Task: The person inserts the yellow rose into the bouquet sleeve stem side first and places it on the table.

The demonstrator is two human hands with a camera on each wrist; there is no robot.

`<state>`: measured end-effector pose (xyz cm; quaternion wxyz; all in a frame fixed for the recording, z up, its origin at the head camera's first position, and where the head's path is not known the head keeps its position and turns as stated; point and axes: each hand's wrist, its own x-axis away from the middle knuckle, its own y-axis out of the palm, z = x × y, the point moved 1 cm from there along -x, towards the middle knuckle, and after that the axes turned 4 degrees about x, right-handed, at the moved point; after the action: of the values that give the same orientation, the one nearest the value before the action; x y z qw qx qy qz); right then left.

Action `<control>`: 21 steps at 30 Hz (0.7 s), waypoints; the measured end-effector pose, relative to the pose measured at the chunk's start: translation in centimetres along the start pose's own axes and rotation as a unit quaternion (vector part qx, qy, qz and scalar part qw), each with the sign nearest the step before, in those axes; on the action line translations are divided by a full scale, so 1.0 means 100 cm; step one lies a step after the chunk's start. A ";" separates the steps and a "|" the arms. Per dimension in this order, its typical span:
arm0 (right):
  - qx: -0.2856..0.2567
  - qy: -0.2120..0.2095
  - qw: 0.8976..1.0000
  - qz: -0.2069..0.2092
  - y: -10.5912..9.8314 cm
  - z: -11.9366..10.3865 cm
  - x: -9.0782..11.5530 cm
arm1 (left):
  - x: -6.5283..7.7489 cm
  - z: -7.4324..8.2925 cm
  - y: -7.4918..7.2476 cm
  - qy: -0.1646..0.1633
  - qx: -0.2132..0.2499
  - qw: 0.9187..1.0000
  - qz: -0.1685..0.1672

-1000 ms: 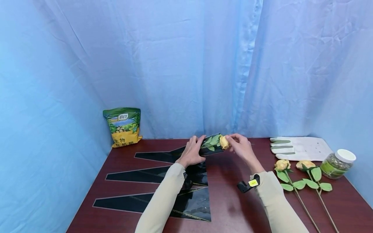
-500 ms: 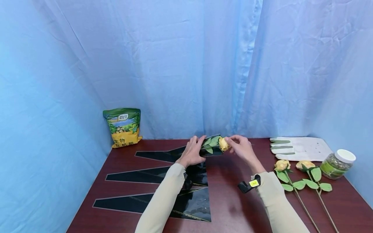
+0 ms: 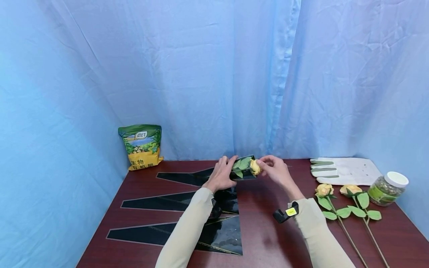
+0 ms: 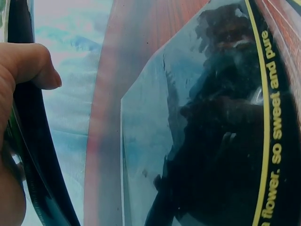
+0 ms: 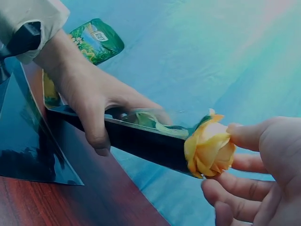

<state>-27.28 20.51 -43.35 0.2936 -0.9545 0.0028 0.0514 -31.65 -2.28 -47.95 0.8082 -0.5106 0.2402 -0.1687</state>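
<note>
My left hand (image 3: 220, 175) grips a black flower sleeve (image 5: 146, 145) with a clear front, lifted at the back of the table. A yellow rose (image 5: 210, 149) lies in it, its green leaves (image 3: 242, 164) inside the sleeve and its bloom at the wide mouth. The thumb and fingers of my right hand (image 3: 276, 173) hold the bloom from the right. Most of the stem is hidden by the left hand and the sleeve. In the left wrist view, the left thumb and a finger lie against the sleeve's dark edge (image 4: 35, 113).
Two more black sleeves, a middle one (image 3: 157, 201) and a front one (image 3: 144, 233), lie flat at left. Two yellow roses (image 3: 345, 238) lie at right, near a white-lidded jar (image 3: 385, 191) and a glove (image 3: 355, 170). A fertilizer bag (image 3: 142, 147) stands at back left.
The rose has slid a little left, deeper into the sleeve, and the right hand has moved slightly left with it. The left hand holds the sleeve nearly still.
</note>
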 end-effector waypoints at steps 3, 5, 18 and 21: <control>0.016 0.012 1.000 0.013 0.003 0.000 0.002 | 0.000 0.001 0.000 0.001 0.004 1.000 -0.002; 0.020 0.009 1.000 0.019 0.005 0.000 0.002 | 0.000 0.002 -0.001 0.001 0.004 1.000 -0.002; 0.020 -0.002 0.999 0.045 0.016 0.002 0.005 | 0.000 0.002 -0.002 0.000 -0.020 1.000 -0.004; 0.028 0.003 0.998 0.048 0.018 0.001 0.006 | -0.001 0.002 -0.001 0.000 -0.022 1.000 -0.006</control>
<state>-26.80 19.09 -44.50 0.3178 -0.9447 0.0505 0.0627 -31.57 -2.13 -47.72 0.7954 -0.5299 0.2413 -0.1680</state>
